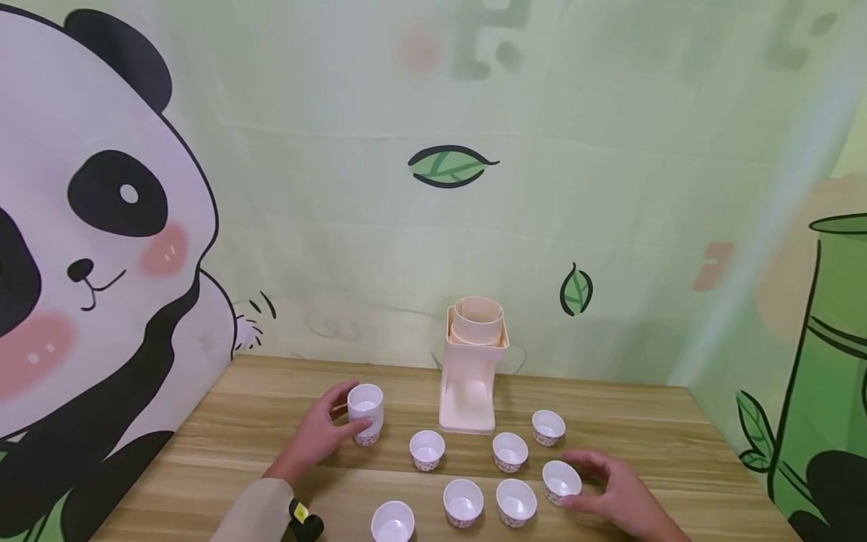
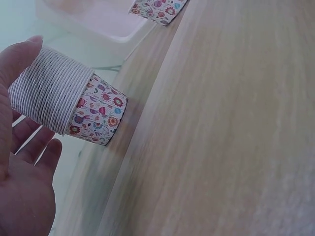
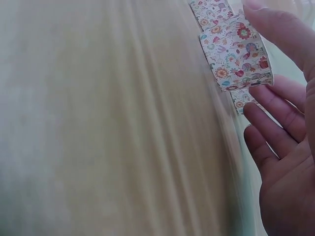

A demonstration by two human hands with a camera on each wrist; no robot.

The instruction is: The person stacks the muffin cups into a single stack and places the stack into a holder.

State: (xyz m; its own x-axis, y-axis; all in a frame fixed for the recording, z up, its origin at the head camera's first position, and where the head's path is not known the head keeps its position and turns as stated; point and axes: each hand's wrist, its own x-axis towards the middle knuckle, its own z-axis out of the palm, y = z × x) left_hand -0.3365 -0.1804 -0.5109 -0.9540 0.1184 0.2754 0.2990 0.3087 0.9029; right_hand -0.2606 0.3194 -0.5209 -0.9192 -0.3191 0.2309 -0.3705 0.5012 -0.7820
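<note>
A tall nested stack of white paper cups (image 1: 366, 403) with a flowery print stands at the left of the table. My left hand (image 1: 330, 425) is around it, thumb along the near side and fingers behind. The left wrist view shows the many rims of the stack (image 2: 51, 91) and the printed lowest cup. On the right, my right hand (image 1: 612, 489) holds a single paper cup (image 1: 561, 482) between thumb and fingertips. The right wrist view shows this cup's floral side (image 3: 237, 54), thumb at one edge and index fingertip at the other.
Several more upright paper cups stand spread over the middle of the wooden table (image 1: 271, 391), among them a cup (image 1: 463, 502) near the front. Behind them is a pink dispenser-like stand (image 1: 469, 391) with a round cup-shaped top. A panda-printed backdrop (image 1: 325, 226) hangs behind.
</note>
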